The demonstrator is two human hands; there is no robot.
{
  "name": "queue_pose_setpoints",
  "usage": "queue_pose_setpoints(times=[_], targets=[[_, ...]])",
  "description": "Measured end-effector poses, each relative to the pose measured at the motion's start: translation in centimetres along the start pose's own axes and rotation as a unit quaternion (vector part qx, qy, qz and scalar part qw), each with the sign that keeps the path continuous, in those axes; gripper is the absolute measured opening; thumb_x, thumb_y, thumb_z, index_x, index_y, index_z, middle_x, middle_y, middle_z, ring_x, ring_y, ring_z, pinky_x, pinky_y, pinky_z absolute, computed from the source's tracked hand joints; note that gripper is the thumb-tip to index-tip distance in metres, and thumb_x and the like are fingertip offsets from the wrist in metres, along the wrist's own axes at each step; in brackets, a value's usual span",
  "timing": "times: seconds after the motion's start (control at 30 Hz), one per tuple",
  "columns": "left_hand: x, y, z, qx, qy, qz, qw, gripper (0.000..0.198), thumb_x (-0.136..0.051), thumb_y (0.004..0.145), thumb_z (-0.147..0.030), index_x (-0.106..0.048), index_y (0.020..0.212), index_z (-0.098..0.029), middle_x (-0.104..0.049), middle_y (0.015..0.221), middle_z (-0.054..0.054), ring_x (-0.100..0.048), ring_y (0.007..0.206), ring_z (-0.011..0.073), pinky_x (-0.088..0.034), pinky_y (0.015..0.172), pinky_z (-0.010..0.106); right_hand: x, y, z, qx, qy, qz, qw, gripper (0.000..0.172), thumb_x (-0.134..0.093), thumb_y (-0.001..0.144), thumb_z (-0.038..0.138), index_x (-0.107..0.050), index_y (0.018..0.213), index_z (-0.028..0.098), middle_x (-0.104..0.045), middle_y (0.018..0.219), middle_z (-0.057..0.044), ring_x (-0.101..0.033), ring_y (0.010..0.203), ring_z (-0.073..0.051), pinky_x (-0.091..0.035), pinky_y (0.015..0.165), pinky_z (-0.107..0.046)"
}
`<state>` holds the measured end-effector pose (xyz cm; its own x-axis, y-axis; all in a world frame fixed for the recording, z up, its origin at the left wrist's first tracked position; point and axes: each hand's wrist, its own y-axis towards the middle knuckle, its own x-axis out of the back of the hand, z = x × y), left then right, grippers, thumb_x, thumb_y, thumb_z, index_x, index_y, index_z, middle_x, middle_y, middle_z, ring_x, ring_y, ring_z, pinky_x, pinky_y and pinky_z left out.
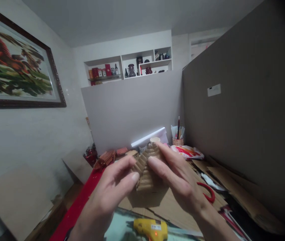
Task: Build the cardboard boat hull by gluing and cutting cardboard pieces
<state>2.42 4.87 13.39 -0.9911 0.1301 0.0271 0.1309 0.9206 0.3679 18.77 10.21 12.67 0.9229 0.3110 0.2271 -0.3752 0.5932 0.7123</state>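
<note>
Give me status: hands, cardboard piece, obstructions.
Left hand, right hand holding ridged cardboard piece. Yellow glue gun nearby, clear of both hands. Nothing visibly blocking.

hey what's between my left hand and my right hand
A brown, ridged, tapering cardboard piece sits between your left hand and right hand, touched by both, in the head view.

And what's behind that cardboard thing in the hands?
Just past its top show a round white rim and, farther back, a grey panel. Anything directly behind the cardboard is covered by it and the right hand.
</note>
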Motion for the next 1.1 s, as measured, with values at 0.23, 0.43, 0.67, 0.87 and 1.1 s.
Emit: queue_pose_setpoints(times=[0.23, 0.43, 0.67, 0.87, 1.1], targets=[[-1.7, -0.1, -0.3, -0.036, -0.033, -0.067, 0.997, 0.017, -0.065, 0.085, -0.036, -0.074, 0.083, -0.023, -0.071, 0.103, 0.006, -0.062, 0.098, 0.0256, -0.049, 0.076, 0.030, -0.2, 0.5, -0.3, -0.007, 0.039, 0.012, 0.999, 0.027, -0.049, 0.098, 0.034, -0.040, 0.074, 0.024, -0.045, 0.072, 0.003, -0.051, 0.082, -0.018, -0.038, 0.066, -0.028], [-1.9, 0.1, -0.4, 0.020, -0.072, -0.054, 0.996, 0.022, -0.066, 0.086, -0.042, -0.078, 0.090, -0.024, -0.075, 0.103, 0.006, -0.064, 0.108, 0.0273, -0.051, 0.084, 0.031, -0.3, 0.3, -0.7, -0.023, 0.081, 0.044, 0.995, 0.027, -0.050, 0.098, 0.033, -0.040, 0.074, 0.024, -0.046, 0.074, 0.004, -0.053, 0.088, -0.019, -0.039, 0.072, -0.030], [-1.0, 0.2, 0.2, -0.012, 0.008, -0.056, 0.998, 0.028, -0.068, 0.088, -0.040, -0.077, 0.108, -0.024, -0.074, 0.112, 0.006, -0.064, 0.111, 0.0269, -0.049, 0.089, 0.029, -0.4, 0.1, -0.8, -0.029, 0.038, 0.026, 0.999, 0.030, -0.050, 0.099, 0.037, -0.040, 0.073, 0.025, -0.048, 0.072, 0.003, -0.052, 0.092, -0.019, -0.038, 0.068, -0.028], [-1.6, -0.2, 0.5, -0.060, 0.034, -0.094, 0.993, 0.030, -0.066, 0.090, -0.040, -0.076, 0.112, -0.023, -0.075, 0.113, 0.007, -0.063, 0.115, 0.0285, -0.047, 0.098, 0.034, -1.0, -0.1, -0.8, -0.017, 0.024, 0.011, 0.999, 0.030, -0.050, 0.100, 0.035, -0.040, 0.073, 0.024, -0.053, 0.075, 0.004, -0.049, 0.072, -0.015, -0.036, 0.063, -0.027], [-2.1, -0.2, 0.5, -0.017, -0.018, -0.115, 0.993, 0.030, -0.071, 0.085, -0.039, -0.076, 0.109, -0.021, -0.077, 0.107, 0.006, -0.070, 0.100, 0.0270, -0.054, 0.078, 0.028, -1.1, 0.4, -0.9, -0.034, 0.079, 0.007, 0.996, 0.028, -0.053, 0.098, 0.033, -0.044, 0.073, 0.024, -0.050, 0.072, 0.006, -0.048, 0.071, -0.014, -0.037, 0.065, -0.025]])
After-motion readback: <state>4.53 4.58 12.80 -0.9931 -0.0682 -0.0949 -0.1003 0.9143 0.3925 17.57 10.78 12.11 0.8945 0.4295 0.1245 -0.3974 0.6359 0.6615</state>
